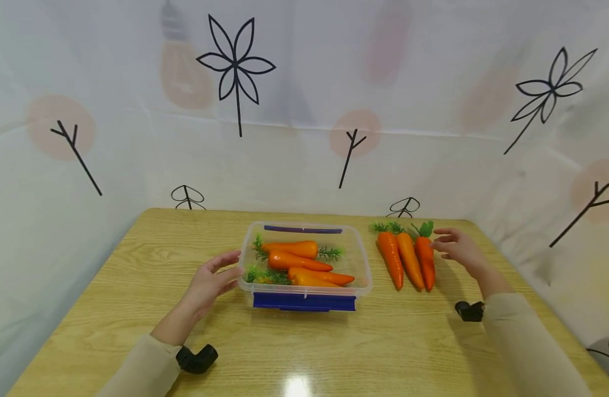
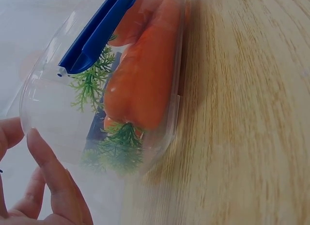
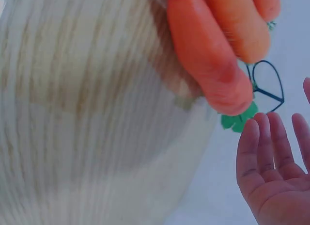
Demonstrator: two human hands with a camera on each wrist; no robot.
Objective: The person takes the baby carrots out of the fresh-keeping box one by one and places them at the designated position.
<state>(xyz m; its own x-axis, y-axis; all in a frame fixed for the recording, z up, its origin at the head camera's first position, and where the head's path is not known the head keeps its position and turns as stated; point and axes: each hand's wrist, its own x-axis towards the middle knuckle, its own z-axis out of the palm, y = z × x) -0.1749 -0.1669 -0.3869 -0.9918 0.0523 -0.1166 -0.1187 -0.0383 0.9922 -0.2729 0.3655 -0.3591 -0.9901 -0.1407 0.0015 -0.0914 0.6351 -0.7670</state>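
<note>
A clear plastic food container [image 1: 304, 296] with blue latches stands on the table, several orange toy carrots [image 1: 292, 246] with green tops inside. At its left side is my left hand [image 1: 210, 284], fingers loosely extended. In the left wrist view, the fingertips of my left hand [image 2: 51, 186] meet the container's rim [image 2: 29, 96]. Three more carrots lie side by side to the right of the container, the rightmost carrot [image 1: 426, 262] having a leafier top. My right hand [image 1: 458, 251] hovers beside that carrot, fingers extended, holding nothing. The right wrist view shows its palm [image 3: 281, 191] near the green leaves.
The wooden table [image 1: 135, 275] reaches back to a white patterned curtain [image 1: 304, 165], which also hangs along both sides. A middle carrot [image 1: 410, 262] and a left carrot [image 1: 391, 259] lie between the container and my right hand.
</note>
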